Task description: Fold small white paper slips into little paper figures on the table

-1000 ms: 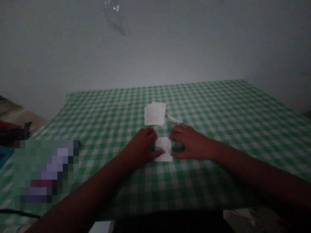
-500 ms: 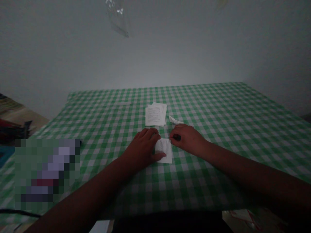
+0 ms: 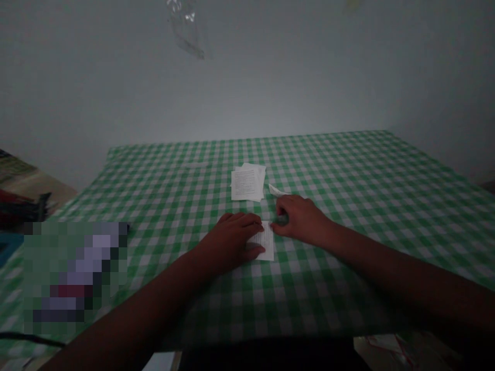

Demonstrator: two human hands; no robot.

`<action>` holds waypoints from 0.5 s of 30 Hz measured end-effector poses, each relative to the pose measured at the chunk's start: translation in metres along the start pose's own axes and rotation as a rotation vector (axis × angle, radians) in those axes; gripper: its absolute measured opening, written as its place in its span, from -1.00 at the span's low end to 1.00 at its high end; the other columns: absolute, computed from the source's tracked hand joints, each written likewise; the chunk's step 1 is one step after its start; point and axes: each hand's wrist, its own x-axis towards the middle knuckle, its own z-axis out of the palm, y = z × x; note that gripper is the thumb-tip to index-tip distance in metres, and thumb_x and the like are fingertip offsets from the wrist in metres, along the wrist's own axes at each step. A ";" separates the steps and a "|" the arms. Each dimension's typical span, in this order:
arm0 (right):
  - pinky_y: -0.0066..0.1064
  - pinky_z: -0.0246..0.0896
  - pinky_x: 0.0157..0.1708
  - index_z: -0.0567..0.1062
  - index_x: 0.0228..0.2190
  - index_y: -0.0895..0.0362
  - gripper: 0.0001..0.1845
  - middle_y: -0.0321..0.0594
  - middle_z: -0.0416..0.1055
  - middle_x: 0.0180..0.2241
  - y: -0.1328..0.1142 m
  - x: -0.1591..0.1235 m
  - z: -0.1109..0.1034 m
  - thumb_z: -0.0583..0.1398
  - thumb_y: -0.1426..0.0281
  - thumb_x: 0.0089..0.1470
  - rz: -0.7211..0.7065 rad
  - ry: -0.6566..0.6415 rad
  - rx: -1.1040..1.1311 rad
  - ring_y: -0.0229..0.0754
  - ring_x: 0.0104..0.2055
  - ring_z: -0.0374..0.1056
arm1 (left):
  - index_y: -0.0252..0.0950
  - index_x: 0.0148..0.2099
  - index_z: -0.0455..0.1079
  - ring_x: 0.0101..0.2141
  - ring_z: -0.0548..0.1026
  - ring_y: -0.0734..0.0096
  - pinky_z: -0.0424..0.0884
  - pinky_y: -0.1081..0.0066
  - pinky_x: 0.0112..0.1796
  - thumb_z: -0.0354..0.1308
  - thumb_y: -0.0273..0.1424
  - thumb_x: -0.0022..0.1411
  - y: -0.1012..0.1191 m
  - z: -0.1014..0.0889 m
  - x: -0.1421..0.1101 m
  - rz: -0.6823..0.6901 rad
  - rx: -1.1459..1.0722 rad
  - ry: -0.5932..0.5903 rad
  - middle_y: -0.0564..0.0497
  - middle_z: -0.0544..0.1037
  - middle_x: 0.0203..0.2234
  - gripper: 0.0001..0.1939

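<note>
Flat on the cloth in front of me lies a small sheet of printed paper [image 3: 267, 242], its left part covered by my left hand. My left hand [image 3: 237, 234] rests over it with fingers stretched out and the thumb lying on the sheet. At the paper's upper right corner is my right hand [image 3: 297, 216]. Its thumb tip is at the corner, the index finger is curved away from it, and tablecloth shows through the gap, with nothing held. Just beyond my right hand sits a folded piece of paper [image 3: 277, 190], partly hidden by the fingers.
A loose stack of printed papers [image 3: 245, 185] lies farther back on the green checked tablecloth [image 3: 340, 170]. At the left a blurred-out object [image 3: 83, 268] lies on the table, with a black cable [image 3: 31, 337] near the front edge. A clear plastic bag [image 3: 187, 28] hangs on the wall.
My right thumb and index finger, pressed together at the paper's corner before, have parted. My left fingers have slid right over the paper's top part.
</note>
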 end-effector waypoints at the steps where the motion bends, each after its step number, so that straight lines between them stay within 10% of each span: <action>1: -0.30 0.09 -0.31 0.32 -0.44 0.08 -0.73 -0.26 0.41 -0.35 0.002 0.003 0.000 0.29 0.22 -0.06 0.017 0.007 -0.004 -0.10 -0.25 0.31 | -0.19 0.08 0.36 0.04 0.38 0.14 0.21 0.10 0.05 0.20 -0.24 0.24 0.000 0.000 0.000 0.001 -0.002 0.000 -0.04 0.43 0.07 -0.62; 15: -0.33 -0.01 -0.40 0.28 -0.51 0.09 -0.69 -0.30 0.36 -0.45 -0.013 -0.011 -0.005 0.29 0.22 -0.08 -0.035 -0.088 -0.047 -0.18 -0.38 0.25 | -0.12 0.22 0.27 0.06 0.34 0.10 0.17 0.13 0.03 0.22 -0.12 0.19 0.002 -0.002 -0.001 -0.008 0.030 -0.029 -0.04 0.38 0.12 -0.42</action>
